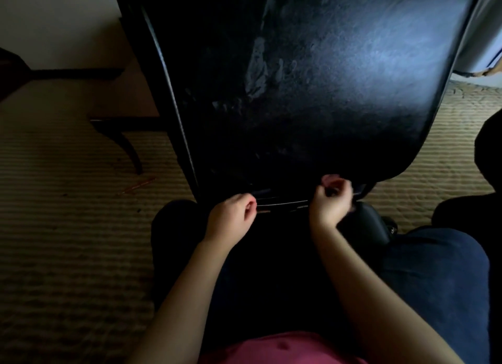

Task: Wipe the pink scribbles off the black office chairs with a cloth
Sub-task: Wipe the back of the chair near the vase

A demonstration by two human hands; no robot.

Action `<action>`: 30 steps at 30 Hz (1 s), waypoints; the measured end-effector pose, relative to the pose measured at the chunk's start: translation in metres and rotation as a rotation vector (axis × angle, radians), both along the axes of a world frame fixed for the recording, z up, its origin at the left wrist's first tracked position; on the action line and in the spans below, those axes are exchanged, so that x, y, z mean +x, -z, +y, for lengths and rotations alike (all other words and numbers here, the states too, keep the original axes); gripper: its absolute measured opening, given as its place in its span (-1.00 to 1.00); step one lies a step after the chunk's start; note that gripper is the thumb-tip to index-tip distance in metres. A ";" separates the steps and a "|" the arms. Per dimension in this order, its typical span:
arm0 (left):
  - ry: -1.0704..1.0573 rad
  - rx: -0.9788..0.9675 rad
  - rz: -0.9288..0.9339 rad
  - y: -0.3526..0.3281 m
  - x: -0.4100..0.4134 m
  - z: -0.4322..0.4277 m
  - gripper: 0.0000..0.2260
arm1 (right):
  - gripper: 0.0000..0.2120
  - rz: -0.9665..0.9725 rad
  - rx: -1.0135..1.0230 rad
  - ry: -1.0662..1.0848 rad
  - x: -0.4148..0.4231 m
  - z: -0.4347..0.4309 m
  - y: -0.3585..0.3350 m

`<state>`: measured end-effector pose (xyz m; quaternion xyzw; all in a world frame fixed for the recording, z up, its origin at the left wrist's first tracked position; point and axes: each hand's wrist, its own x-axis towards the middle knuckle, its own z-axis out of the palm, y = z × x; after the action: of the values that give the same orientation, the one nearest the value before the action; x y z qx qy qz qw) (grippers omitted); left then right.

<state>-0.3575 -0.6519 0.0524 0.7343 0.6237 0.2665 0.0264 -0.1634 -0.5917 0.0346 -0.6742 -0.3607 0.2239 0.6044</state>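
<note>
Head view, left hand [231, 214] and right hand [331, 200] curled by black chair [312, 78] edge, grip unclear

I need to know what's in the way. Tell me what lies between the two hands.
Head view: between the left hand and right hand shows only the black chair's lower edge with thin pale lines; nothing else shows there.

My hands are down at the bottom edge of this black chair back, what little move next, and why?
Probably bring the right hand up to the pale smears higher on the chair back and rub there: they show plainly, while that hand sits at the bottom edge.
</note>
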 end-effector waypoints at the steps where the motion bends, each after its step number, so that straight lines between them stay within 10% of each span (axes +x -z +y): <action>1: -0.063 0.014 -0.044 0.001 -0.007 -0.007 -0.98 | -0.77 -0.018 0.016 -0.120 -0.016 -0.006 0.006; 5: -0.275 0.046 -0.130 -0.004 -0.034 -0.026 -0.95 | -0.78 0.071 -0.113 -0.403 -0.028 -0.025 0.020; 11: -0.527 0.064 -0.220 -0.018 -0.052 -0.033 -0.78 | -0.85 0.077 -0.221 0.068 0.018 -0.008 0.015; 20: -0.490 0.083 -0.552 -0.026 -0.066 -0.038 -0.81 | -0.85 0.172 -0.263 -0.588 -0.090 -0.046 0.010; 30: -0.492 0.067 -0.553 -0.027 -0.074 -0.039 -0.88 | -0.80 -0.257 0.393 -0.349 -0.089 -0.042 -0.043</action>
<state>-0.4313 -0.6913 0.0797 0.4632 0.7418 0.4735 0.1050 -0.2524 -0.6340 0.0774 -0.4949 -0.5812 0.1629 0.6250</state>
